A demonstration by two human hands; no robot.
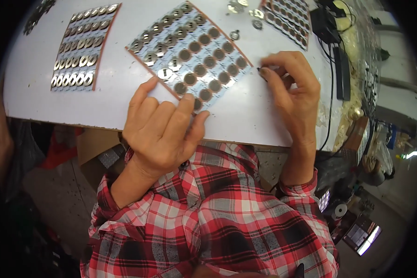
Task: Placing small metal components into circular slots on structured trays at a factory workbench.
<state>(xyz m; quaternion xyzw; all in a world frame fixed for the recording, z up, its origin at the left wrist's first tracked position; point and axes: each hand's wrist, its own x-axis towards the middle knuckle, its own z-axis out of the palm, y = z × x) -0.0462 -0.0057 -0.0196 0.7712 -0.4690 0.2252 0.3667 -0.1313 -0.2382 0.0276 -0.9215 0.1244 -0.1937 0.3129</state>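
A light-blue panel (188, 58) with reddish-brown edges lies slanted on the white table in front of me. Shiny slotted metal pieces sit on its round spots along the upper left, while the other spots show as plain dark brown discs. My left hand (162, 127) rests at the panel's near corner, fingers spread and touching its edge. To the right of the panel, my right hand (294, 85) is pinched at the fingertips around a small dark piece (259, 70), too small to name, just above the table.
A second panel (81, 48) full of metal pieces lies at the left, and more panels (289, 21) overlap at the far right. Loose metal pieces (257, 24) lie nearby. A black adapter with cables (324, 25) sits at the right edge. The table's front edge (55, 123) is close.
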